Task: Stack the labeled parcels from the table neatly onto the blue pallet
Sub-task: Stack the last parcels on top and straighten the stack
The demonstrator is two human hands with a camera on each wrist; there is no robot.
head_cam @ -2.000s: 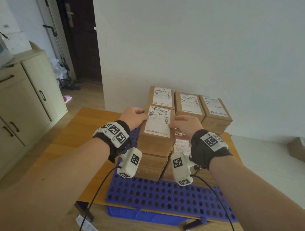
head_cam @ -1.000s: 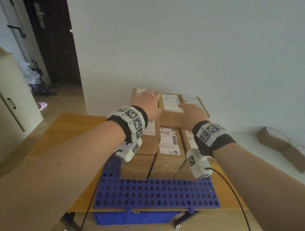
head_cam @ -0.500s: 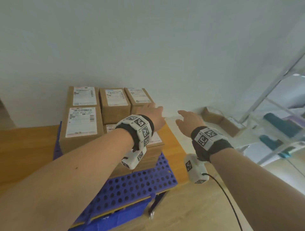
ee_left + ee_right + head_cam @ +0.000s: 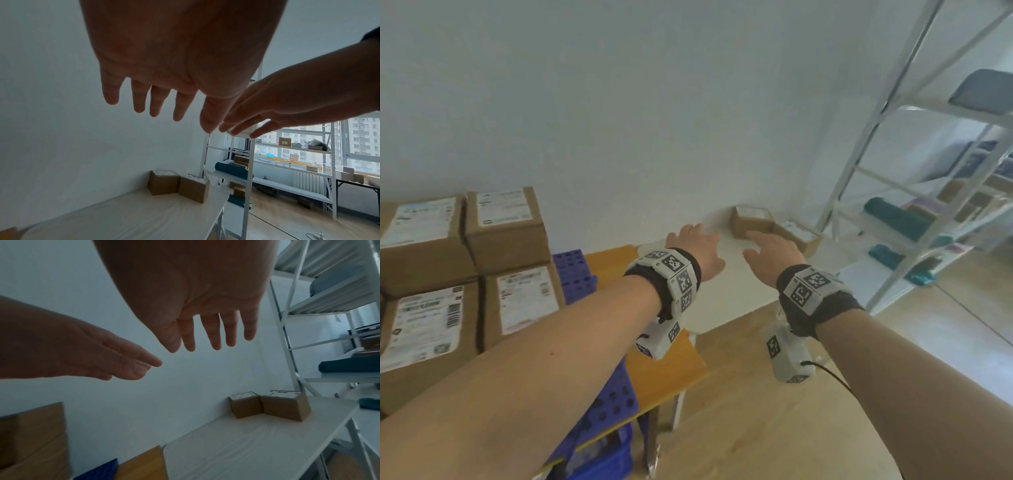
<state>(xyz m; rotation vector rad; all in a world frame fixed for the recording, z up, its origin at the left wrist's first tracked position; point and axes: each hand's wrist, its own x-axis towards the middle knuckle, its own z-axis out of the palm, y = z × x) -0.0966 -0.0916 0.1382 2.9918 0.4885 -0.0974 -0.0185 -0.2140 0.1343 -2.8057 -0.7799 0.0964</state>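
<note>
Two brown labeled parcels stand on the white table (image 4: pixel 726 294) by the wall: one nearer the wall (image 4: pixel 751 222) (image 4: pixel 163 184) (image 4: pixel 245 404), the other to its right (image 4: pixel 798 236) (image 4: pixel 194 189) (image 4: pixel 284 405). Both my hands hang empty in the air over the table with fingers stretched out, short of the parcels: left hand (image 4: pixel 700 248) (image 4: pixel 160 104), right hand (image 4: pixel 774 255) (image 4: pixel 211 337). Several labeled parcels (image 4: pixel 503 226) are stacked on the blue pallet (image 4: pixel 575 274) at the left.
The pallet lies on an orange-topped table (image 4: pixel 664 363) beside the white one. A white metal shelf rack (image 4: pixel 914 192) with teal bundles stands right of the white table. A blue crate (image 4: pixel 599 459) sits under the orange table. The floor is wood.
My view swung right from the pallet stack to the white table. Both hands left the stacked parcels and moved right, empty, toward the two parcels by the wall.
</note>
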